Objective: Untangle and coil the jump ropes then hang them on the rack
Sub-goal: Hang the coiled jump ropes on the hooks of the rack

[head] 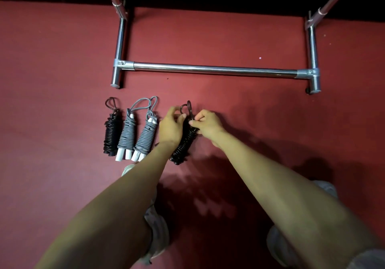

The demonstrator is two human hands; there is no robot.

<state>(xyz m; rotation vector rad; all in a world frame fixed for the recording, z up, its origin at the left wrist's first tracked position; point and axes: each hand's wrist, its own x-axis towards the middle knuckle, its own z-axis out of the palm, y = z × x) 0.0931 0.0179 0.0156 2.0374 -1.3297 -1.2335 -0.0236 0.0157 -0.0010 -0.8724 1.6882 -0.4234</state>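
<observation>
Several coiled jump ropes lie in a row on the red floor. At the left is a black coil (111, 133) with a small loop on top. Beside it lie two grey coils (127, 137) (145, 137) with white handles and long loops. The fourth, a black coil (184, 143), is in my hands. My left hand (170, 126) grips its upper part, fingers near the top loop. My right hand (206, 124) pinches the rope just under that loop. The metal rack (214, 69) stands beyond the ropes.
The rack's chrome base bar and two feet rest on the red floor, its uprights rising out of view at the top. A dark wall strip runs behind it. My knees and light shoes (156, 227) show at the bottom.
</observation>
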